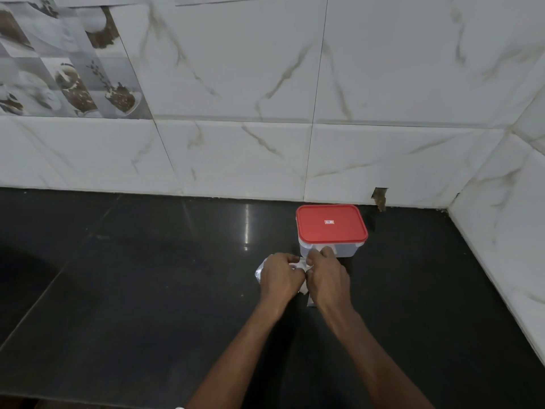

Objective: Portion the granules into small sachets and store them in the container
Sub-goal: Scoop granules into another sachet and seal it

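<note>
Both hands, left hand (pixel 279 276) and right hand (pixel 326 274), are pinching a small crinkly clear plastic sachet (pixel 301 264) between curled fingers, while the red-lidded clear plastic container (pixel 331 223) is sitting shut just beyond, nearer the right.

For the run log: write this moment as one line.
left grip: holds plastic sachet | right grip: pinches same sachet | container: behind hands, red lid on | sachet not yet stored
</note>
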Demonstrator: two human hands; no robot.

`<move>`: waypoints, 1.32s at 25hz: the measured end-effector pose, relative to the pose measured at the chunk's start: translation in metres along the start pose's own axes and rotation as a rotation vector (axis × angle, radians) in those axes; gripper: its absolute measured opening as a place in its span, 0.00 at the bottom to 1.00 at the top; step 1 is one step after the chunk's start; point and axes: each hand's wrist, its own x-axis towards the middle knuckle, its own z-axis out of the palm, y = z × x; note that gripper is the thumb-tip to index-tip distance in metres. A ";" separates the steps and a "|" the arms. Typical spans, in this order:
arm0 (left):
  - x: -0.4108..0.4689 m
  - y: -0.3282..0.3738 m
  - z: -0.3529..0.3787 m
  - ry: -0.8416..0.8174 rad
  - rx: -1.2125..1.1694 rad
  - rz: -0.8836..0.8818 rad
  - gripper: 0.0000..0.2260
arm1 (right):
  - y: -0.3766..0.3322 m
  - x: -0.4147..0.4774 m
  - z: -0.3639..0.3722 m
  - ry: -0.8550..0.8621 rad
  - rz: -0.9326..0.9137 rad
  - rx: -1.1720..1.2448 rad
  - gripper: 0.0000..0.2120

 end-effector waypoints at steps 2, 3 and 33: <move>0.004 -0.008 -0.010 -0.030 -0.010 0.053 0.19 | 0.000 0.006 0.001 0.017 0.022 0.092 0.07; 0.007 -0.020 -0.014 -0.081 -0.065 0.075 0.23 | 0.003 0.011 0.001 0.024 0.042 0.164 0.07; 0.020 -0.109 -0.006 0.024 -0.786 -0.290 0.06 | 0.014 -0.003 0.081 -0.073 0.026 0.064 0.14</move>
